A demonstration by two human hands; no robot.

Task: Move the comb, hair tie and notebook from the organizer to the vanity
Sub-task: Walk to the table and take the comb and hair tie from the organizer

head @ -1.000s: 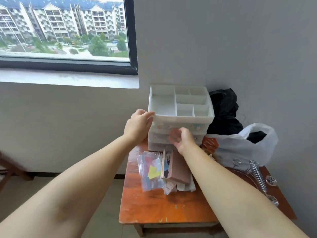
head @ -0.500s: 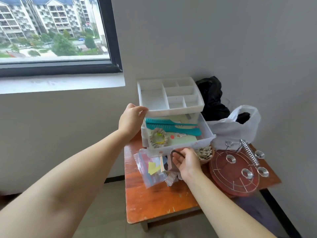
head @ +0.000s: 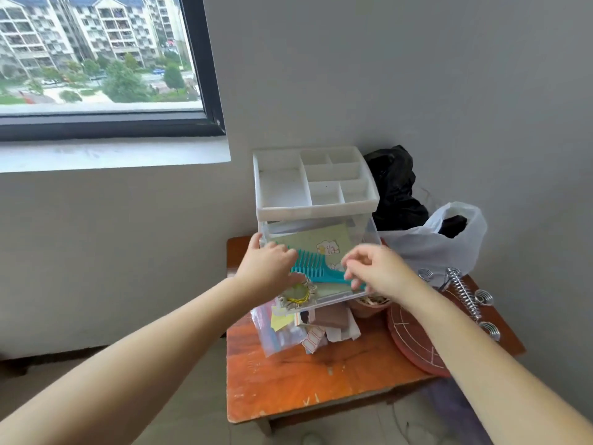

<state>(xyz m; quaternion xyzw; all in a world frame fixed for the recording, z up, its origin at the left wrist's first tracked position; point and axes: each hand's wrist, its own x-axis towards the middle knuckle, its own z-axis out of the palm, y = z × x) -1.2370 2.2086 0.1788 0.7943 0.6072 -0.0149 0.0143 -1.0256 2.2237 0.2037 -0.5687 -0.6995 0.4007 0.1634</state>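
The white organizer (head: pixel 316 207) stands at the back of the orange vanity table (head: pixel 305 380), its clear drawer (head: pixel 333 297) pulled out. In the drawer lie a green notebook (head: pixel 313 240), a teal comb (head: pixel 316 268) across it, and a sunflower-shaped hair tie (head: pixel 296 295) at the front left corner. My left hand (head: pixel 266 268) covers the comb's toothed end, thumb at the drawer's left wall; its grip is hidden. My right hand (head: pixel 375 271) pinches the comb's handle end.
In front of the drawer lie a clear bag of papers (head: pixel 282 332) and a brown box (head: pixel 330 317). A round wire rack (head: pixel 414 342) with a metal spring (head: pixel 462 290) fills the right side. White bag (head: pixel 449 242) and black bag (head: pixel 394 187) sit behind.
The drawer has been pulled out. My left hand left the organizer's side and my right hand left the drawer front; both now reach into the drawer at the comb.
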